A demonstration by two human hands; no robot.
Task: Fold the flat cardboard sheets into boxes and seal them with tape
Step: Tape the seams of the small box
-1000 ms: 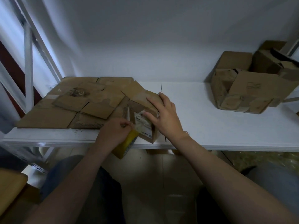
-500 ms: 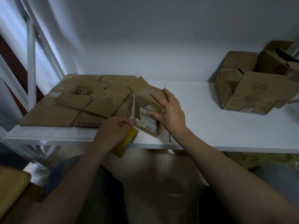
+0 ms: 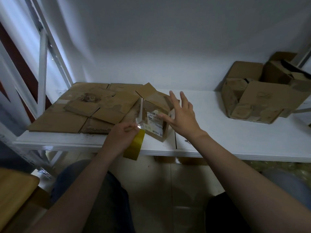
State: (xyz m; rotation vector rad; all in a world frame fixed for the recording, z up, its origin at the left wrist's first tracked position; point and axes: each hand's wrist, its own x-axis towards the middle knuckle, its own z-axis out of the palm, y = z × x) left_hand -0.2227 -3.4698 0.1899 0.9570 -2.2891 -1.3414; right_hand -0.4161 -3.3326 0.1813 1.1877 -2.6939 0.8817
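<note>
Box (image 3: 154, 121) standing on the table (image 3: 235, 137), close to the front edge, label face forward, hard against the flat sheets (image 3: 87, 108) on its left. Pale strip (image 3: 140, 115) running up the box's left corner, a glint of clear tape at its foot. Left hand (image 3: 121, 137) curled round the yellow roll (image 3: 134, 148), fingertips pinching at the tape. Right hand (image 3: 182, 117) spread wide, fingers straight, thumb by the label, gripping nothing.

Mid-seal, by the look of it. Best to keep the strip taut, press it flat with that open palm, and smooth along the seam before tearing.

Careful with the edge: roll hanging just past it, box not far off. Better to slide inward. Plenty of bare white to the right, well short of the done boxes (image 3: 262, 100). Wall behind, frame (image 3: 42, 73) hemming in the left.
</note>
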